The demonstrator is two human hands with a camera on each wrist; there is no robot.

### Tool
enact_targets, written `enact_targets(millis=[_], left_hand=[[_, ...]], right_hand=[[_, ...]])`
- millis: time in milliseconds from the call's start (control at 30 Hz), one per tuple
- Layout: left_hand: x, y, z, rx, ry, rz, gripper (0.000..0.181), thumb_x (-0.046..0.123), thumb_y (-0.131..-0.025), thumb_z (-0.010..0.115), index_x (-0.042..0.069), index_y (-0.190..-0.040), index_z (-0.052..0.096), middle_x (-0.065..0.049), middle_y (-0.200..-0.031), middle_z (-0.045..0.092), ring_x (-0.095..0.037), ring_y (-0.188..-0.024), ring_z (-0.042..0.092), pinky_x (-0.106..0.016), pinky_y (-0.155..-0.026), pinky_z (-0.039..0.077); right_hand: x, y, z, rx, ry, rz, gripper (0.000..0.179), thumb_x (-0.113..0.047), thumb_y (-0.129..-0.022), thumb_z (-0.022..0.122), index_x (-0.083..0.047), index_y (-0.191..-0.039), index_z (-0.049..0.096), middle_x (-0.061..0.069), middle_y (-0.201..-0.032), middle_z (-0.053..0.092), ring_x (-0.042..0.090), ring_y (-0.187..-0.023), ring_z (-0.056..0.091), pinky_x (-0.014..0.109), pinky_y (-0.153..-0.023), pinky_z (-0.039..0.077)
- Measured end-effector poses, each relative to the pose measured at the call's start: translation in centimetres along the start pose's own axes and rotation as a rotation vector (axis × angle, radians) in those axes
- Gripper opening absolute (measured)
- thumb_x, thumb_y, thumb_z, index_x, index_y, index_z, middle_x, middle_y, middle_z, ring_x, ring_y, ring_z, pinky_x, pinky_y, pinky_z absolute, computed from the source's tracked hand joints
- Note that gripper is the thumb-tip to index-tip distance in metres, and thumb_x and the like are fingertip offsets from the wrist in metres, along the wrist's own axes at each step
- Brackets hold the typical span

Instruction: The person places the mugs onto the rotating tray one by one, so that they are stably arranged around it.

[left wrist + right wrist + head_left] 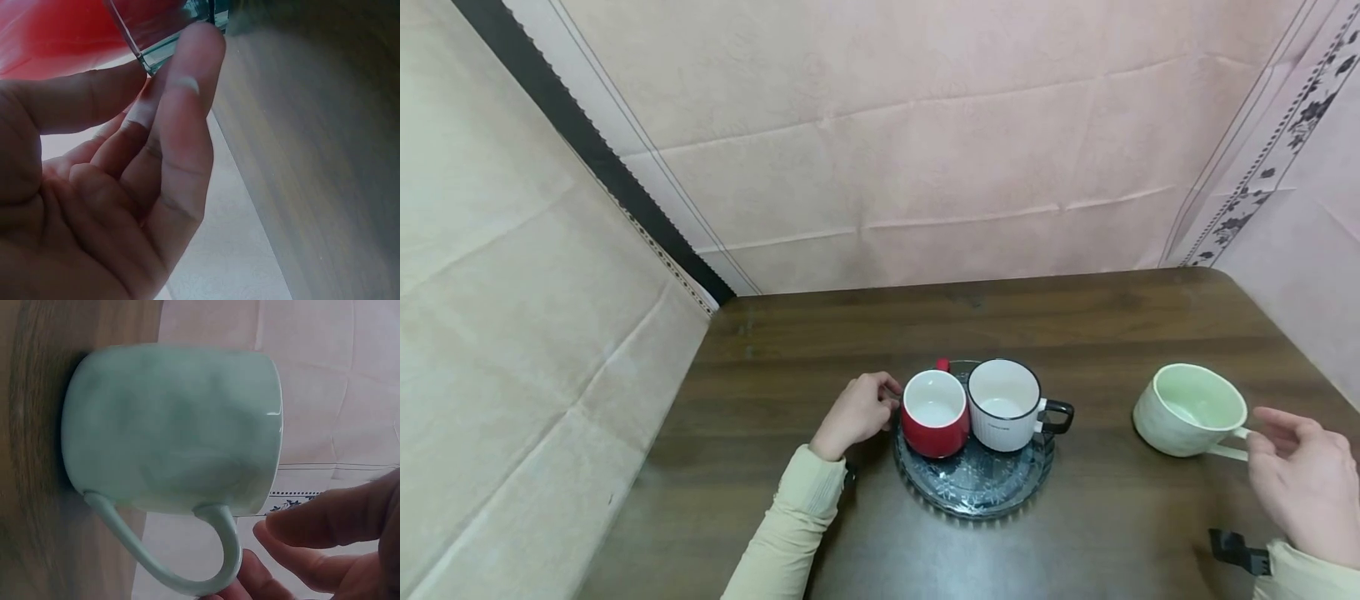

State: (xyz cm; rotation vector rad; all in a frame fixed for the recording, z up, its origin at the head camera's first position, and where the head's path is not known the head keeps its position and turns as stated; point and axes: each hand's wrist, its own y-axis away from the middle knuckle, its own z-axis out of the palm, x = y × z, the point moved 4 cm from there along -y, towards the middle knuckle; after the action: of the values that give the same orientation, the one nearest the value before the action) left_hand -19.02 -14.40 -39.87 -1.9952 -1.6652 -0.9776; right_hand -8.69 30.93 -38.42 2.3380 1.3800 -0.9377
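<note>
A round clear glass plate (973, 492) carries a red mug (935, 433) with a white inside and a white mug (1003, 425) with a black rim and handle. My left hand (861, 412) pinches the plate's left edge next to the red mug; the plate's glass corner (164, 51) shows at thumb and forefinger in the left wrist view. To the right, a pale green mug (1183, 421) stands upright on the table. Beside its handle (228, 550) is my right hand (1303, 475), fingers loosely bent, some fingertips at the handle's outer side, thumb apart from it.
Under everything is a dark brown wooden table (820, 333). Pale cloth (925, 167) hangs behind it, and more cloth (535, 375) lies along the left side. A black strap mount (1240, 552) sticks out from the right wrist.
</note>
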Motion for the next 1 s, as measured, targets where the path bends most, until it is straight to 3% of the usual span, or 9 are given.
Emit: enact_targets(millis=[67, 167, 233, 300, 400, 500, 767, 867, 1000], left_hand=[[0.0, 0.0, 0.0, -0.003, -0.001, -0.003, 0.022, -0.004, -0.090, 0.055, 0.001, -0.109, 0.065, -0.007, -0.082, 0.064, -0.019, -0.064, 0.063, -0.029, -0.058, 0.054], [0.0, 0.0, 0.0, -0.013, 0.004, -0.012, 0.027, -0.004, -0.090, 0.055, 0.002, -0.115, 0.064, -0.008, -0.082, 0.065, -0.020, -0.066, 0.064, -0.029, -0.058, 0.053], [0.0, 0.0, 0.0, -0.021, 0.010, -0.021, 0.030, -0.004, -0.090, 0.054, 0.003, -0.119, 0.064, -0.008, -0.083, 0.065, -0.021, -0.067, 0.064, -0.029, -0.057, 0.053], [0.0, 0.0, 0.0, -0.027, 0.019, -0.023, 0.032, -0.004, -0.090, 0.054, 0.003, -0.120, 0.064, -0.009, -0.084, 0.066, -0.023, -0.067, 0.064, -0.030, -0.057, 0.053], [-0.1, 0.0, 0.0, -0.034, 0.035, -0.030, 0.033, -0.004, -0.090, 0.054, 0.003, -0.120, 0.065, -0.009, -0.086, 0.066, -0.023, -0.068, 0.064, -0.030, -0.057, 0.052], [-0.1, 0.1, -0.1, -0.033, 0.040, -0.036, 0.032, -0.004, -0.090, 0.054, 0.004, -0.119, 0.065, -0.008, -0.088, 0.066, -0.021, -0.069, 0.064, -0.030, -0.058, 0.053], [-0.1, 0.1, -0.1, -0.016, 0.000, -0.027, 0.027, -0.001, -0.091, 0.057, 0.004, -0.116, 0.067, -0.006, -0.088, 0.064, -0.019, -0.066, 0.061, -0.031, -0.061, 0.052], [-0.1, 0.1, -0.1, -0.018, 0.004, -0.029, 0.027, -0.002, -0.091, 0.056, 0.003, -0.115, 0.067, -0.007, -0.089, 0.065, -0.019, -0.066, 0.061, -0.031, -0.061, 0.053], [-0.1, 0.0, -0.1, -0.018, 0.018, -0.034, 0.026, -0.004, -0.090, 0.055, 0.002, -0.113, 0.067, -0.007, -0.089, 0.066, -0.018, -0.066, 0.063, -0.031, -0.061, 0.054]], right_hand=[[0.1, -0.1, 0.0, -0.006, 0.012, 0.000, 0.044, -0.012, -0.093, 0.046, 0.011, -0.131, 0.050, 0.035, -0.122, 0.054, 0.044, -0.107, 0.048, 0.030, -0.068, 0.029], [0.5, -0.1, 0.0, -0.016, 0.019, -0.017, 0.044, -0.015, -0.094, 0.050, 0.011, -0.129, 0.052, 0.035, -0.118, 0.057, 0.009, -0.081, 0.056, 0.026, -0.063, 0.031], [0.8, -0.1, -0.1, -0.020, 0.017, -0.032, 0.043, -0.017, -0.095, 0.052, 0.011, -0.127, 0.053, 0.036, -0.114, 0.059, -0.014, -0.068, 0.043, 0.024, -0.061, 0.032], [1.2, -0.1, 0.0, -0.021, 0.015, -0.038, 0.043, -0.018, -0.095, 0.054, 0.012, -0.125, 0.055, 0.036, -0.109, 0.061, -0.025, -0.062, 0.025, 0.022, -0.058, 0.032], [1.6, -0.3, 0.1, -0.039, 0.040, -0.023, 0.043, -0.021, -0.096, 0.054, 0.012, -0.123, 0.056, 0.035, -0.103, 0.063, -0.018, -0.062, 0.035, 0.024, -0.057, 0.033], [1.8, -0.5, 0.3, -0.062, 0.077, -0.008, 0.044, -0.024, -0.097, 0.053, 0.011, -0.122, 0.057, 0.032, -0.098, 0.065, 0.001, -0.064, 0.048, 0.028, -0.059, 0.033], [1.9, -0.5, 0.4, -0.066, 0.096, -0.005, 0.044, -0.029, -0.098, 0.052, 0.009, -0.119, 0.059, 0.030, -0.096, 0.066, 0.029, -0.075, 0.057, 0.033, -0.061, 0.032], [2.0, -0.5, 0.5, -0.064, 0.097, -0.007, 0.044, -0.030, -0.098, 0.052, 0.009, -0.119, 0.058, 0.029, -0.094, 0.066, 0.029, -0.074, 0.057, 0.033, -0.061, 0.032], [2.2, -0.5, 0.5, -0.063, 0.084, 0.019, 0.045, -0.032, -0.098, 0.053, 0.008, -0.121, 0.058, 0.028, -0.096, 0.067, 0.017, -0.070, 0.053, 0.031, -0.060, 0.033]])
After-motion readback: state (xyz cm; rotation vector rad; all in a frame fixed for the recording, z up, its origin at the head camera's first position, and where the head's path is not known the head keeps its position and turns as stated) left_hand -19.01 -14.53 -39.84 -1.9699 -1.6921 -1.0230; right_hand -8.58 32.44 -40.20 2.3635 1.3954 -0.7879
